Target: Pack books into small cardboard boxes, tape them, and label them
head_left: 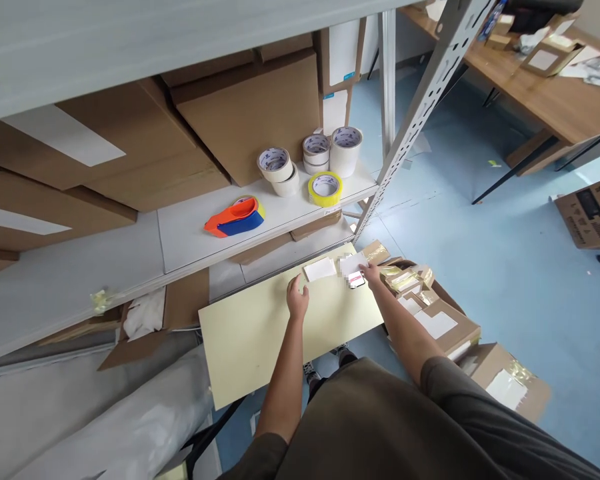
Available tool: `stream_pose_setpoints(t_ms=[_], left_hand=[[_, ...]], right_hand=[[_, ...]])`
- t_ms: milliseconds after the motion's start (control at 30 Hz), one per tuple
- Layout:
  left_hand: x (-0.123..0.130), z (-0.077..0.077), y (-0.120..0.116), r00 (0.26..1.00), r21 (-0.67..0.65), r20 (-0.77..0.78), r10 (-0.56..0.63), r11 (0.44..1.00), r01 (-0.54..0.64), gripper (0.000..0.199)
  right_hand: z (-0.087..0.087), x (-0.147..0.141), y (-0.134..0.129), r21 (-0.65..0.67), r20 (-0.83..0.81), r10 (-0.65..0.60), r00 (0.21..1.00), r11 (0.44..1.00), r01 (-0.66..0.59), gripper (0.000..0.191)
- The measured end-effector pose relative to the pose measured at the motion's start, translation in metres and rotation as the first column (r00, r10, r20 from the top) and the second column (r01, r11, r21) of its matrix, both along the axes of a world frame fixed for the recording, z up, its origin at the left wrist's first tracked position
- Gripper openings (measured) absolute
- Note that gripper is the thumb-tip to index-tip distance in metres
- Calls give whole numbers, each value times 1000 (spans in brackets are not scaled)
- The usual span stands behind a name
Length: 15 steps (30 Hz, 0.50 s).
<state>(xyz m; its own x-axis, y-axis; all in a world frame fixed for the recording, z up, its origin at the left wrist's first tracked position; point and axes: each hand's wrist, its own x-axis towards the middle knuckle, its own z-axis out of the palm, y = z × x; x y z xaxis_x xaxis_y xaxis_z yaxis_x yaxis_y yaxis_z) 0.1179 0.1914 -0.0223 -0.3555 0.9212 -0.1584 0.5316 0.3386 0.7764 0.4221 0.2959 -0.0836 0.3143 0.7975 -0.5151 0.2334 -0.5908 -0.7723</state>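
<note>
My right hand (371, 273) pinches the edge of a white paper slip (353, 264) over the right part of a pale yellow table (250, 340). Just below the slip lies a phone (357, 279) with a lit screen, partly blurred out. A small stack of white papers (320, 269) rests to the left, near the table's back edge. Beside that stack is my left hand (297, 298), its fingers apart and holding nothing.
Behind the table, a shelf (190, 247) bears an orange and blue tape dispenser (236, 217), a yellow tape roll (325, 189) and several white rolls. Packed cartons (443, 323) crowd the table's right side. A metal post (415, 120) stands beyond.
</note>
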Motion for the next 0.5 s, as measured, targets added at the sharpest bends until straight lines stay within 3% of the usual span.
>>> stream_pose_setpoints(t_ms=[133,233,400,500], left_hand=[[-2,-10,-32,999,-53,9,46,998,-46,59],[-1,-12,-41,996,-49,3,89,995,-89,59],[-2,-9,-40,992,4,18,127,992,-127,54],[-6,-1,-39,988,65,31,149,986,-151,53]], right_hand=[[-20,-2,4,-13,106,24,994,1000,-22,30],[-25,-1,4,-18,173,51,984,999,-48,32],[-15,-1,-1,-119,350,79,933,992,-39,53],[-2,-7,-5,-56,437,115,892,993,-100,58]])
